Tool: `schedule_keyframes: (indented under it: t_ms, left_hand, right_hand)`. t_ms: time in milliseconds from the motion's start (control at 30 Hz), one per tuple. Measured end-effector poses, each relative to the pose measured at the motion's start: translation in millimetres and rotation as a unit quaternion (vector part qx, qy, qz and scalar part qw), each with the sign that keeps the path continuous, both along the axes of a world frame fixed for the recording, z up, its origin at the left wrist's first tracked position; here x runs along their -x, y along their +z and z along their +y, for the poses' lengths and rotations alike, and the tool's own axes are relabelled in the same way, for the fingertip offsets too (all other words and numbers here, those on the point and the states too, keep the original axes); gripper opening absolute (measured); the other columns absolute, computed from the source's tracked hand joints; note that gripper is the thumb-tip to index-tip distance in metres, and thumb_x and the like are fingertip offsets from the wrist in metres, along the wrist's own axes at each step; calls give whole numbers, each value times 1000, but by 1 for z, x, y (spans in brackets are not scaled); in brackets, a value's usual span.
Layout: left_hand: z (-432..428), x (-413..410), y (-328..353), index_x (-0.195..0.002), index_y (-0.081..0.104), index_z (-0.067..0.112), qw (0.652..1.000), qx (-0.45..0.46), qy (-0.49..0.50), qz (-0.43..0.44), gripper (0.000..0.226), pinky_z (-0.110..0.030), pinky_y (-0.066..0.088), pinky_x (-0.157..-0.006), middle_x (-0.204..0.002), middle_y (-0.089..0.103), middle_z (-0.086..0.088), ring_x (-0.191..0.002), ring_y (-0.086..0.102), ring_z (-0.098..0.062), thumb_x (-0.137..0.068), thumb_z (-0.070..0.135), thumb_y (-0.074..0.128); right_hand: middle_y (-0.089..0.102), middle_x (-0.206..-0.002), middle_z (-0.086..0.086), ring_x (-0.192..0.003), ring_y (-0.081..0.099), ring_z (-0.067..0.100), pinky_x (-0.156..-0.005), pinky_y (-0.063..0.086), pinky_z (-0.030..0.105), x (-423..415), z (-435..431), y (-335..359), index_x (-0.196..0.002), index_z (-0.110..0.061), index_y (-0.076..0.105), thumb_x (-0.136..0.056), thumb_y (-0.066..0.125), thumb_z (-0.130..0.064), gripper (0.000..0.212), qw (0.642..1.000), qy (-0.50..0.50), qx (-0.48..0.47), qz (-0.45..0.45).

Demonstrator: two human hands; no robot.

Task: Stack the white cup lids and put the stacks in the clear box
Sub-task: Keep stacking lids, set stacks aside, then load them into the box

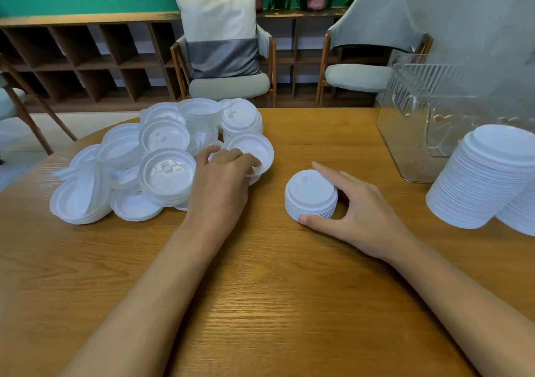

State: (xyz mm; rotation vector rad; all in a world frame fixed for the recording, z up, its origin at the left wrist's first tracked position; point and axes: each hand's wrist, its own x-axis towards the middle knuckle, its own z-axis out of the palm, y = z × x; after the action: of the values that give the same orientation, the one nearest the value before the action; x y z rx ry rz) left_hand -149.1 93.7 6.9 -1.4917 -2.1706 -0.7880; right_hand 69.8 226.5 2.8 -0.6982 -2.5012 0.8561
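Gripping a lid [254, 148] in the pile [162, 162] at the left of the bench [260, 289], the left hand [223, 179] lies just left of the stack [311, 194] clasped by the right hand [364, 217]; the box [419, 122] stands at the right edge.

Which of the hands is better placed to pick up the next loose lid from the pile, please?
Left. The left hand is at the loose pile and grips a lid on its right edge. The right hand is occupied, holding the small stack on the table.
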Motion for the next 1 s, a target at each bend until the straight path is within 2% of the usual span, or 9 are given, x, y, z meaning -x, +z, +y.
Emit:
schedule_keyframes:
  t_ms: [167,267,333,433,533,600,767,900,1000]
  left_hand:
    - [-4,-12,8,-105,77,10,990,-106,-80,-48,22,-25,45,-81,-94,70,0,-88,64,-16,-86,0,80]
    - [-5,-31,14,-115,75,9,975,-176,-104,-89,21,-12,47,-81,-102,68,1,-92,61,-6,-94,9,77]
    - [-4,-42,17,-122,75,14,956,-192,-107,-193,24,-12,52,-80,-107,68,4,-99,66,-7,-98,15,74]
    - [-2,-46,18,-128,74,23,910,-173,-101,-364,27,-17,55,-81,-112,72,8,-104,69,-8,-101,23,70]
    - [1,-42,12,-132,73,26,863,-131,-112,-476,30,-45,60,-97,-112,78,8,-105,74,-13,-103,27,67]
    - [3,-40,7,-135,71,28,868,-108,-96,-475,35,-46,60,-95,-99,78,6,-96,75,-17,-101,33,67]
    - [2,-45,3,-123,76,29,924,-44,-80,-371,24,-17,48,-71,-77,70,4,-79,68,-15,-103,34,64]
    - [1,-47,1,-114,78,30,948,4,-88,-306,24,-23,46,-74,-83,68,8,-80,63,-9,-103,43,61]
    - [1,-52,5,-121,76,36,944,17,-89,-318,53,-10,39,-77,-96,61,12,-88,60,0,-87,73,60]
  right_hand:
    - [52,-135,-23,-129,44,-2,-107,36,23,1,-1,0,-160,-38,35,-75,85,-61,101,1000,4,3,-7]
    - [49,-142,-23,-131,42,-7,-110,34,19,2,-2,-1,-160,-33,39,-74,84,-61,101,1000,5,2,11]
    - [50,-142,-22,-131,44,-7,-112,36,20,3,-1,-2,-159,-31,41,-76,82,-61,98,1000,4,-1,21]
    - [54,-136,-21,-128,50,-3,-110,43,30,3,-1,-3,-157,-36,41,-77,83,-61,94,1000,9,0,30]
    - [52,-144,-23,-134,49,-1,-113,45,37,3,0,-3,-159,-42,34,-76,85,-60,99,999,17,8,44]
    - [49,-145,-28,-137,45,-5,-115,44,35,4,0,-3,-160,-45,28,-75,87,-59,104,999,20,13,44]
    - [49,-141,-31,-138,42,-9,-116,40,27,3,-2,-3,-160,-49,25,-77,89,-51,105,998,36,10,47]
    - [51,-143,-23,-133,46,-5,-109,41,19,3,-1,-5,-157,-45,36,-79,84,-57,93,998,42,-10,48]
    - [53,-139,-21,-129,50,-2,-105,42,18,2,-1,-6,-155,-42,41,-78,82,-61,89,998,44,-14,47]
